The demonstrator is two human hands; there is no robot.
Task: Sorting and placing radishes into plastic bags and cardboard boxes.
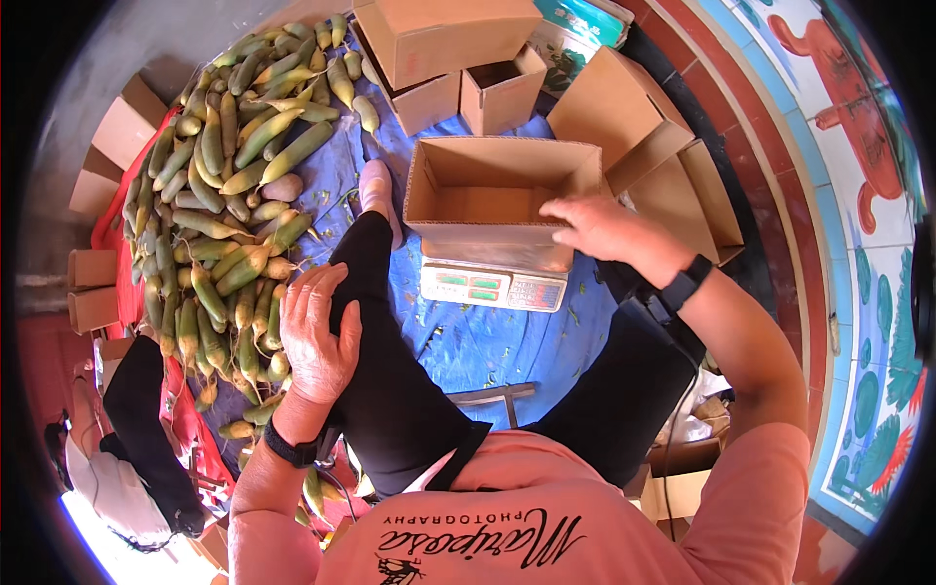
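Note:
In front of me an open cardboard box (504, 232) rests on a digital weighing scale (493, 284), with its brown floor bare. My right hand (603, 227) is at the near right corner of this box, its fingertips on either side of the near rim; whether they grip it is unclear. Over my thigh, my left hand (318, 333) holds nothing, its thumb apart from the fingers. Just left of that hand lies a large heap of green radishes (212, 212), some with pale, rooty ends. One rounder, reddish-brown root (283, 187) lies at the heap's edge.
Blue sheeting (468, 344) covers the floor. Stacked cartons (446, 44) stand beyond the box, and more cardboard boxes (621, 110) lean at its right. A tiled, painted wall (870, 292) curves along the right. Another person's dark-clothed leg (142, 409) shows at the lower left.

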